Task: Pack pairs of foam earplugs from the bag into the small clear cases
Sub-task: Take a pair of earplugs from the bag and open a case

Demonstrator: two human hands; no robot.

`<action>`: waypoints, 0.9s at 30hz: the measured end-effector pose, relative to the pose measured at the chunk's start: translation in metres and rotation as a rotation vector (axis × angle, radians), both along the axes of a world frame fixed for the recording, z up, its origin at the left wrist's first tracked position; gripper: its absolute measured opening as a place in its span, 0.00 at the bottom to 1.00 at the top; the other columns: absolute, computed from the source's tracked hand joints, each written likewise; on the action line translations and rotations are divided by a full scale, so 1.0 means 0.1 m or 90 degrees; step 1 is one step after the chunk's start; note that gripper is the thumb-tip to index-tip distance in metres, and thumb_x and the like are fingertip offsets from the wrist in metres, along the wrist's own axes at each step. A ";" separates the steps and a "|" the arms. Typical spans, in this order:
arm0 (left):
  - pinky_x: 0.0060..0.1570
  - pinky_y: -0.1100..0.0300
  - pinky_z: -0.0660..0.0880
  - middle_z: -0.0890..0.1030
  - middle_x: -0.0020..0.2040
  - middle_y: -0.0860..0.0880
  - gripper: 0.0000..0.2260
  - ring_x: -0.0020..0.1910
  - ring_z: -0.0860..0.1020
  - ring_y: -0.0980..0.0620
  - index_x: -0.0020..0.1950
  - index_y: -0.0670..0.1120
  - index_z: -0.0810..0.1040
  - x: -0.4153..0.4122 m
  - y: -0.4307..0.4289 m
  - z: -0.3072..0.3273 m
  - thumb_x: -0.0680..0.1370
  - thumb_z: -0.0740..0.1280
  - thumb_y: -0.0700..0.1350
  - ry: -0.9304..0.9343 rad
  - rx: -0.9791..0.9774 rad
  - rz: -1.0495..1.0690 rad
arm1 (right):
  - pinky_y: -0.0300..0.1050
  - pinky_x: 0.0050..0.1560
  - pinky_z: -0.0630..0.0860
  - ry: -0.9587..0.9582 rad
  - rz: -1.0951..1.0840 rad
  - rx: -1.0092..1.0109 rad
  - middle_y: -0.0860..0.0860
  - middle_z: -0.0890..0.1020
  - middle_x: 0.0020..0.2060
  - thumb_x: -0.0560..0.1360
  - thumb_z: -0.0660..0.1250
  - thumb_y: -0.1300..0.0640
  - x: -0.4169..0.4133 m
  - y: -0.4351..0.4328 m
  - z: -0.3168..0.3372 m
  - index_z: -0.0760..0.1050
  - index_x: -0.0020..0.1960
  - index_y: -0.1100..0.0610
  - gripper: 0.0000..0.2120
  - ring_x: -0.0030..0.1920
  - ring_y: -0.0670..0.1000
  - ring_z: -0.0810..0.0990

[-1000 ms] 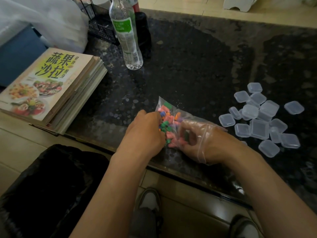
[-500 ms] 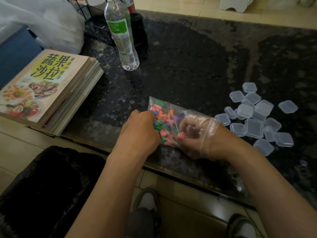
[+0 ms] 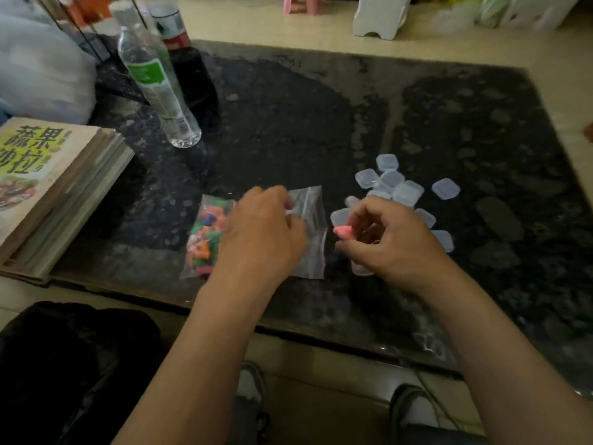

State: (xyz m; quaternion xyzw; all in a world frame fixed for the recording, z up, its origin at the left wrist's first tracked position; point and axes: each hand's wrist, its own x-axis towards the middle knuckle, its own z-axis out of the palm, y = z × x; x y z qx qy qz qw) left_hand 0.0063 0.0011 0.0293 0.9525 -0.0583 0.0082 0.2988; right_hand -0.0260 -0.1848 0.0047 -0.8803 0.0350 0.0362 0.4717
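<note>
A clear plastic bag (image 3: 313,232) lies flat on the dark table, with several coloured foam earplugs (image 3: 205,236) bunched in its left end. My left hand (image 3: 261,234) rests over the middle of the bag and pinches the plastic near its top edge. To the right of the bag, my right hand (image 3: 390,240) is out of it and pinches pink earplugs (image 3: 342,231) in its fingertips. Several small clear cases (image 3: 406,191) lie in a loose heap just behind and under my right hand; some are hidden by it.
A stack of books (image 3: 61,187) sits at the table's left edge. A water bottle (image 3: 158,81) and a dark bottle (image 3: 189,75) stand at the back left beside a white plastic bag (image 3: 41,75). The table's front edge (image 3: 321,332) runs just below my forearms.
My right hand has come out of the bag holding pink earplugs and moved right toward the cases. My left hand has shifted from the earplug end onto the bag's middle. The camera has tilted.
</note>
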 end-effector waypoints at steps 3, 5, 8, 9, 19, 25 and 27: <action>0.36 0.68 0.73 0.82 0.36 0.55 0.04 0.36 0.80 0.60 0.44 0.53 0.82 -0.10 -0.41 0.00 0.79 0.69 0.47 0.096 -0.170 -0.066 | 0.32 0.38 0.78 -0.035 -0.017 0.002 0.44 0.82 0.38 0.74 0.76 0.54 -0.12 -0.18 0.04 0.77 0.44 0.48 0.08 0.40 0.40 0.82; 0.34 0.64 0.78 0.84 0.34 0.54 0.06 0.34 0.83 0.59 0.44 0.53 0.83 -0.16 -0.62 0.00 0.80 0.69 0.47 0.172 -0.271 -0.089 | 0.31 0.37 0.75 -0.062 -0.037 0.009 0.43 0.82 0.36 0.73 0.77 0.55 -0.19 -0.31 0.06 0.78 0.43 0.49 0.08 0.38 0.40 0.81; 0.38 0.47 0.85 0.86 0.38 0.50 0.03 0.38 0.86 0.48 0.43 0.53 0.85 -0.23 -0.84 0.03 0.78 0.74 0.46 0.208 -0.340 -0.103 | 0.32 0.38 0.76 -0.085 -0.059 0.005 0.43 0.82 0.36 0.73 0.76 0.55 -0.27 -0.52 0.08 0.78 0.43 0.49 0.07 0.38 0.42 0.81; 0.39 0.43 0.85 0.86 0.39 0.47 0.03 0.39 0.85 0.45 0.44 0.51 0.85 -0.25 -0.89 0.03 0.77 0.75 0.46 0.215 -0.353 -0.102 | 0.32 0.38 0.76 -0.093 -0.066 0.008 0.44 0.82 0.36 0.73 0.76 0.56 -0.29 -0.58 0.08 0.77 0.43 0.49 0.07 0.38 0.42 0.81; 0.41 0.55 0.84 0.86 0.40 0.38 0.05 0.38 0.85 0.47 0.46 0.40 0.83 -0.27 -1.28 -0.02 0.73 0.77 0.36 0.269 -0.516 -0.072 | 0.55 0.42 0.86 -0.065 -0.117 0.179 0.51 0.85 0.38 0.73 0.78 0.59 -0.44 -0.96 0.11 0.80 0.47 0.53 0.08 0.39 0.50 0.86; 0.47 0.52 0.84 0.84 0.47 0.33 0.04 0.43 0.85 0.43 0.46 0.38 0.81 -0.26 -1.34 -0.02 0.74 0.74 0.32 0.312 -0.588 -0.082 | 0.56 0.44 0.86 -0.055 -0.131 0.270 0.52 0.86 0.40 0.71 0.79 0.62 -0.47 -1.03 0.12 0.80 0.47 0.53 0.10 0.42 0.55 0.87; 0.46 0.52 0.83 0.85 0.45 0.36 0.04 0.42 0.85 0.43 0.45 0.39 0.81 -0.24 -1.33 -0.05 0.75 0.73 0.31 0.302 -0.592 -0.067 | 0.55 0.44 0.86 -0.056 -0.143 0.270 0.53 0.86 0.42 0.71 0.79 0.62 -0.46 -1.03 0.12 0.80 0.48 0.53 0.10 0.43 0.55 0.86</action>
